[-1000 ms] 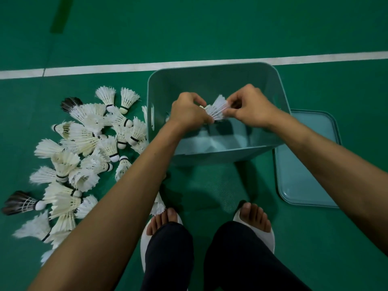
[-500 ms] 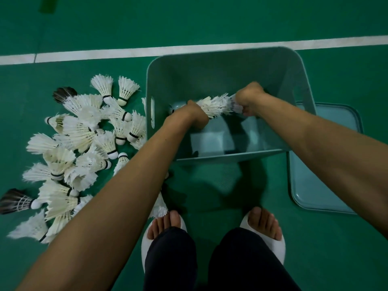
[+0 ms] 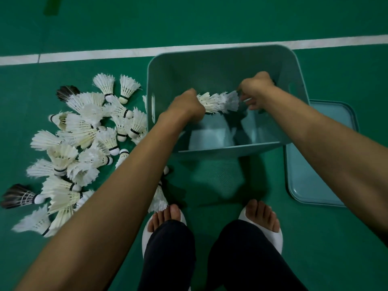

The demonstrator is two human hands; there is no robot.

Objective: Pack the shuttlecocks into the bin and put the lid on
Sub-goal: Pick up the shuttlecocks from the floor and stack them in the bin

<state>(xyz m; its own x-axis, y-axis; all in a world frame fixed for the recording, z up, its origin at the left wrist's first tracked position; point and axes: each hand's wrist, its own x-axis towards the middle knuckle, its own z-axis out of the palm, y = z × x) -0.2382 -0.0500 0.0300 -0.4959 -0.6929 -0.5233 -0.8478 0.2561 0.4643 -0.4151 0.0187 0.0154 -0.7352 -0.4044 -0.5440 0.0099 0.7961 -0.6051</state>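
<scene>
**Both ends gripped**

I see a nested row of white feather shuttlecocks [image 3: 218, 100] held level inside the teal plastic bin [image 3: 168, 66]. My left hand [image 3: 184, 106] is curled round one end and my right hand [image 3: 255, 91] pinches the other. Loose white shuttlecocks [image 3: 84, 133] are piled to the bin's left on the green court floor [image 3: 210, 22], and the flat teal lid [image 3: 315, 175] lies on its right

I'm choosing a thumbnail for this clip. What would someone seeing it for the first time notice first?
First, the nested row of shuttlecocks, held between the left hand and right hand over the open teal bin at the centre. Next, the big pile of loose shuttlecocks, mostly white with a few dark ones, on the green floor left of the bin. The lid lies flat on the floor to the bin's right.
</scene>
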